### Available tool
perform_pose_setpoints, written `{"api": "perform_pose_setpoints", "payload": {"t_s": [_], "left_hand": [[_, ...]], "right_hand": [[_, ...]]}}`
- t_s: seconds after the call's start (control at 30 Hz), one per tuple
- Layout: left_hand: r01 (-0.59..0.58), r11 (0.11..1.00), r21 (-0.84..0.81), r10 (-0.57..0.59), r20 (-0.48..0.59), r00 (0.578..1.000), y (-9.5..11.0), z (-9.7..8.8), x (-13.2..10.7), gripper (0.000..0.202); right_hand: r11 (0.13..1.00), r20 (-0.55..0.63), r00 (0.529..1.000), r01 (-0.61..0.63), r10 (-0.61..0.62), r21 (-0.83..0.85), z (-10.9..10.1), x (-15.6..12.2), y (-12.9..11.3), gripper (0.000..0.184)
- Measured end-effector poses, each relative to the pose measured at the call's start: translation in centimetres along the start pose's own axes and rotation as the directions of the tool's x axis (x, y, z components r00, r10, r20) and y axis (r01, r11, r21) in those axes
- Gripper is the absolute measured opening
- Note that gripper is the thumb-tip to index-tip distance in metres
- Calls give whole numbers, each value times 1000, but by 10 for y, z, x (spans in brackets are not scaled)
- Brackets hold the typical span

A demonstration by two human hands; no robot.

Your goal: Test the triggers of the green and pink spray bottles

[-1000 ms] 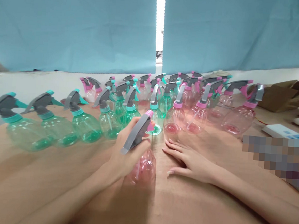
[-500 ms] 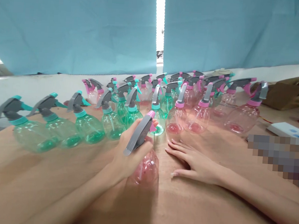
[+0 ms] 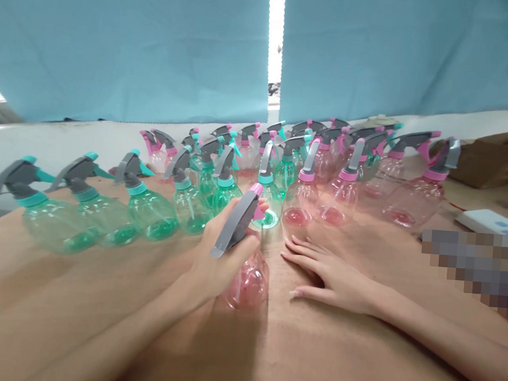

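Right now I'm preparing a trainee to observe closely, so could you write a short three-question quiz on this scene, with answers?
1. Which hand holds a pink spray bottle?
2. True or false: the right hand lies palm down on the table.
3. What colour is the collar of the leftmost bottle? A) pink B) turquoise C) white

Key:
1. The left hand.
2. True.
3. B) turquoise.

Glossy plastic spray btl [image 3: 251, 284], smooth wood-look tbl [image 3: 312, 360], matt cloth curtain [image 3: 129, 48]
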State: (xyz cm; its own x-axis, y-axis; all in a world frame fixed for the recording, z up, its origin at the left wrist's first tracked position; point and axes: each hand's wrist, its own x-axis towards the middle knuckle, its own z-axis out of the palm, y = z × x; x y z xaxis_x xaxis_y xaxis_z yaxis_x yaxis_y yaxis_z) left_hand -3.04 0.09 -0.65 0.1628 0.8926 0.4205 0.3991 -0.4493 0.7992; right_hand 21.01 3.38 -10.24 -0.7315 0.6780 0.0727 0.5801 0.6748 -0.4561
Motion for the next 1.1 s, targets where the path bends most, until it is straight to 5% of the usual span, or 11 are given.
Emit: {"api": "perform_pose_setpoints", "payload": {"t_s": [1.1], "left_hand": [[12, 998, 69, -12, -8, 1000, 2, -3, 1, 18]], "right_hand": [[999, -10, 1000, 4, -4, 37, 3, -2, 3, 75]]}}
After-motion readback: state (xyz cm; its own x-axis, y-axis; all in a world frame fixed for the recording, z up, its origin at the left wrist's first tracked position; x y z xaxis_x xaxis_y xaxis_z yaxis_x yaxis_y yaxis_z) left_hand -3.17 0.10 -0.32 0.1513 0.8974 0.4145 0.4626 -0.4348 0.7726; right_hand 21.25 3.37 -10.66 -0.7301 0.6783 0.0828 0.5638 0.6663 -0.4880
